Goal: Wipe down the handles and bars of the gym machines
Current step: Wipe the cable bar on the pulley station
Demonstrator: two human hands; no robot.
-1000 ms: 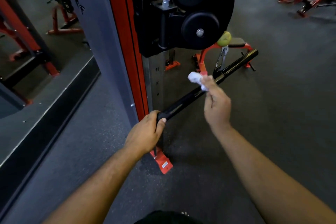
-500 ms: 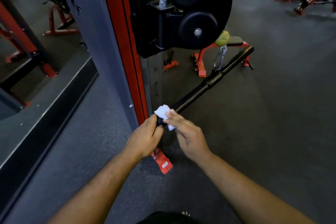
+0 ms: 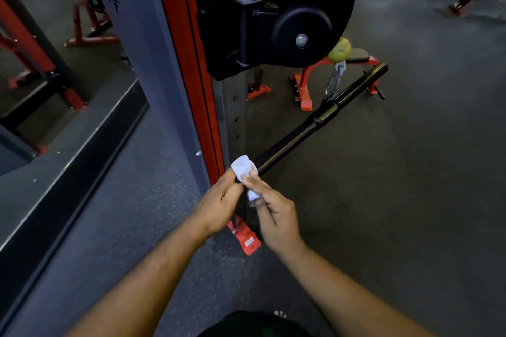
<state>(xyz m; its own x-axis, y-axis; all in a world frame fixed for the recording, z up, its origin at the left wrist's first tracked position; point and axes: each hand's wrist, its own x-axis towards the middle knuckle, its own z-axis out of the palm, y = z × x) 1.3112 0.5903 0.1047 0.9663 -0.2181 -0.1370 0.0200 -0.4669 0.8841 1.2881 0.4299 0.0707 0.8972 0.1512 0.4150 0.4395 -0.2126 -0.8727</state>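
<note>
Grip and wipe meet at the near end of the straight cable bar (image 3: 309,128), which runs from the middle of the view out toward two o'clock, where its far end cap sits beside a red bench frame (image 3: 304,85). The left hand (image 3: 219,200) is curled round the bar's near end, and this looks like a steadying hold: the bar hangs from a carabiner (image 3: 332,85) under a yellow-green stopper ball (image 3: 339,49), so it would swing or spin if rubbed unsupported. The right hand (image 3: 273,210) pinches a small white wipe (image 3: 243,169) between thumb and fingertips and presses it against the bar just at one o'clock of the left hand, the two hands touching or very nearly so. Folding the wipe over the bar lets it reach round the shaft, not only the top face.

At twelve o'clock stand the red and grey upright (image 3: 189,63) of the cable machine and its black pulley carriage (image 3: 273,22), close beside the bar's near end. A mirror (image 3: 54,49) lies at ten o'clock, more red frames at one o'clock.

In my judgement the wipe is at the end of a stroke along the bar; the part under the left hand is probably unwiped, so that hand would need to shift before this bar is finished.
</note>
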